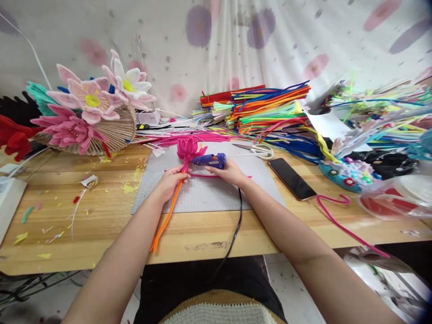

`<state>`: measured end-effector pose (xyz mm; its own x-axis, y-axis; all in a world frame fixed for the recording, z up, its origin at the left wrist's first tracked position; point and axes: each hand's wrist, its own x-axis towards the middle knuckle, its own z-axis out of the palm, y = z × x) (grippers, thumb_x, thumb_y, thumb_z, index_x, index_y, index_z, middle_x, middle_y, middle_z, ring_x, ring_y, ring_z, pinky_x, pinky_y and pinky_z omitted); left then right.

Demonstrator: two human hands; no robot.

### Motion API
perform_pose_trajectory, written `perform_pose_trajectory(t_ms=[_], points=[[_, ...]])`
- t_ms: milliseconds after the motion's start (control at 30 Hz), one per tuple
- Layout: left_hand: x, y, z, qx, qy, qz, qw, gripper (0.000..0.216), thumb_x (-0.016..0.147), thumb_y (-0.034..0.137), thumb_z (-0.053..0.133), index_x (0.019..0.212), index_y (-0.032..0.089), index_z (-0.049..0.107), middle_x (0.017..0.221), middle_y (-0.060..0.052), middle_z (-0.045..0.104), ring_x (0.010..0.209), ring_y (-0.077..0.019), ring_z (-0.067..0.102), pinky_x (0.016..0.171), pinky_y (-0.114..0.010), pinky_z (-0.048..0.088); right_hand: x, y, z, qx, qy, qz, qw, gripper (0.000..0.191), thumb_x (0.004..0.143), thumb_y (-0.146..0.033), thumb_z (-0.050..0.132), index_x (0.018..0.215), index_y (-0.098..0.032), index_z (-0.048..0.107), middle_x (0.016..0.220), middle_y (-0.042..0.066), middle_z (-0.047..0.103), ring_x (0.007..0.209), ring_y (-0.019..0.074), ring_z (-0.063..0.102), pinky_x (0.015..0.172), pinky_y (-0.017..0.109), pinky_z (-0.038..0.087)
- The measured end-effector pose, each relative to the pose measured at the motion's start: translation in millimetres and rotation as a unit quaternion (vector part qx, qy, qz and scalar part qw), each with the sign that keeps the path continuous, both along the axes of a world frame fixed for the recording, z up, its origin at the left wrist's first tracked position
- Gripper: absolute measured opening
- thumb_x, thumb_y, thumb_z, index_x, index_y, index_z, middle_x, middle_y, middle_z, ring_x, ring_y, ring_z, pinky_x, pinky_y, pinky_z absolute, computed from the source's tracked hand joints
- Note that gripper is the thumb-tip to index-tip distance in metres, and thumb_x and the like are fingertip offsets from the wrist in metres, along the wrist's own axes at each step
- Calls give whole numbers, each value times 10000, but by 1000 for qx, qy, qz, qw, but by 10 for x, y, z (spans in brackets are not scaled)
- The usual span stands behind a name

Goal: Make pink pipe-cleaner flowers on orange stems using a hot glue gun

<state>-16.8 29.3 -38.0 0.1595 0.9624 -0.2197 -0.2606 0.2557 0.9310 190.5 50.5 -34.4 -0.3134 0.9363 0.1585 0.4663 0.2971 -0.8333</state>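
My left hand (173, 180) is closed around the base of a magenta pipe-cleaner flower (187, 149). Its orange stem (168, 217) trails down from my fingers past the table's front edge. My right hand (230, 172) grips a blue glue gun (211, 160), whose nozzle end is at the flower's right side; I cannot tell whether it touches. The gun's black cord (238, 225) runs down over the table edge. Beneath both hands lies a grey cutting mat (266, 184), with a magenta pipe cleaner (204, 176) on it, partly hidden by my hands.
Scissors (263, 150) rest at the mat's back right, beside a black phone (292, 178). Bundles of coloured pipe cleaners (270, 108) are stacked behind. At left stand finished fuzzy flowers (92, 100) and a white box (10, 202). A plastic tub (401, 198) is at right.
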Motion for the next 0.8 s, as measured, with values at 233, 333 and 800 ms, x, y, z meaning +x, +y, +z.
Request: perform_pose_trajectory(t_ms=[233,333,800], points=[[0,0,12,-13,-11,14,1000,277,573,32,605,836,101,657,849,-61,625,608,-56,514,494,-175,375,69,-46,35,85,-12,-39,996,388,682,-521,602,807,-155,629,766,35,625,715,172,559,665,285,436],[-10,3,14,-21,-27,21,999,261,573,20,602,815,102,657,851,-62,624,597,-52,510,483,-168,378,102,-101,131,94,46,-64,992,388,665,-528,612,797,-164,614,748,36,607,680,163,549,638,289,444],[-86,39,57,-33,-120,77,989,281,626,-60,519,836,90,633,792,-41,598,554,-30,526,449,-112,410,731,289,-115,-12,-145,-314,938,555,632,-636,556,888,-156,667,827,103,672,835,263,619,699,331,448]])
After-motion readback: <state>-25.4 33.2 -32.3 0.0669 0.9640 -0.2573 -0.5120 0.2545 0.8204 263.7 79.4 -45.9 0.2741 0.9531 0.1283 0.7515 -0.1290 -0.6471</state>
